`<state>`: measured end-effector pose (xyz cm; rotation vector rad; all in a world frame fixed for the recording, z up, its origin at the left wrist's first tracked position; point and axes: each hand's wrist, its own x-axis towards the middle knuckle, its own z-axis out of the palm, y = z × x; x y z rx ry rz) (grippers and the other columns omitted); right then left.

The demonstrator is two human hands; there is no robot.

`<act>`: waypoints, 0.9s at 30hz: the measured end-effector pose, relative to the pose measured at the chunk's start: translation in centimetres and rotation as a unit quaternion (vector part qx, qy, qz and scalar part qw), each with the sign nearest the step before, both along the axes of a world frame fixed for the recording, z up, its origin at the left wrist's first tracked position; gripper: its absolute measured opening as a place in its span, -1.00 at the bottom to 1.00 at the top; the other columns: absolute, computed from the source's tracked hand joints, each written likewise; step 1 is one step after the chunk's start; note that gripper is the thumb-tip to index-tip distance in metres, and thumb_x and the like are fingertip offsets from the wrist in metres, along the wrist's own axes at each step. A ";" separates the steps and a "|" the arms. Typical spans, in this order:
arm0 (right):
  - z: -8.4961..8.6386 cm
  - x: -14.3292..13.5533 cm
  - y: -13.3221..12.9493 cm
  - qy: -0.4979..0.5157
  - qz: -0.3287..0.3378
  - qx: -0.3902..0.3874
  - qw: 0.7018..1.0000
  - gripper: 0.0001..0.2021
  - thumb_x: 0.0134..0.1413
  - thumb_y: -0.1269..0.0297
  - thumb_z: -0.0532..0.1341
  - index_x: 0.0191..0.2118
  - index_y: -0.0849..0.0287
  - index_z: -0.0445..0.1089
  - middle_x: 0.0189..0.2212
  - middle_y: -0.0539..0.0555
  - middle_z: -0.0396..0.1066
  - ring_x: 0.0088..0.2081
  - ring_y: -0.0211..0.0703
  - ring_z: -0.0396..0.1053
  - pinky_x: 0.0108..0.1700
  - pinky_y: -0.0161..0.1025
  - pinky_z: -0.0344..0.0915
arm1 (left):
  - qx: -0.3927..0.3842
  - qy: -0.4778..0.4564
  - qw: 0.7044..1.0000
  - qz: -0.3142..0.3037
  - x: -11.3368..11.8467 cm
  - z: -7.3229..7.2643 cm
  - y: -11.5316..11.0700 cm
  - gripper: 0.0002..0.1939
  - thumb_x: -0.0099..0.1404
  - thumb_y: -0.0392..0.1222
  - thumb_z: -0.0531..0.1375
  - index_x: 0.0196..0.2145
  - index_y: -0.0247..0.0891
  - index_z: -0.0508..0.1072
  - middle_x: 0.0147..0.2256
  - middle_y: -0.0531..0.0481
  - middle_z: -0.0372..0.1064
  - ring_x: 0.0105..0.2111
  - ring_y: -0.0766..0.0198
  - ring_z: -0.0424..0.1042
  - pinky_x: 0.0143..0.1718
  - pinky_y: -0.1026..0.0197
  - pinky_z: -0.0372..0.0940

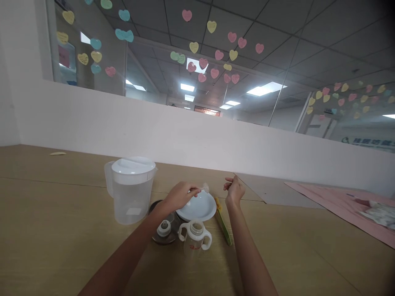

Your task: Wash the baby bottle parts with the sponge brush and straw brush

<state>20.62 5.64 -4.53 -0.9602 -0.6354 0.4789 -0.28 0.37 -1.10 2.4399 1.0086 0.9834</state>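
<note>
My left hand (182, 194) is closed, pinching a small clear piece that looks like a bottle nipple (205, 188) above a white bowl (197, 210). My right hand (235, 190) is raised to the right of the bowl, its fingers curled but apart, with nothing plainly in them. In front of the bowl stands a baby bottle (194, 240), uncapped, with two white handles. A white bottle collar (163, 228) sits on a dark round tray (163, 240), partly hidden by my left forearm. Right of the bowl lies a brush (224, 227) with a green handle and a yellow-orange head.
A lidded clear pitcher (131, 201) holding clear liquid stands on the left of the brown table (61, 230). On the right a pink cloth (336, 201) carries a pen and a crumpled white item (381, 213). A white wall (200, 144) with windows above closes off the back.
</note>
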 end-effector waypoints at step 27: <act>-1.8 0.2 0.5 -0.277 0.167 -0.277 0.905 -0.66 -0.14 0.41 0.16 -0.14 0.35 0.34 -0.12 0.27 0.32 -0.36 -0.13 0.42 -0.39 -0.28 0.37 | -0.029 -0.084 0.992 0.090 -1.2 0.0 1.1 -0.77 0.04 -0.13 0.22 -0.34 -0.30 0.50 -0.39 -0.03 0.49 -0.36 0.23 0.45 -0.30 0.26 0.28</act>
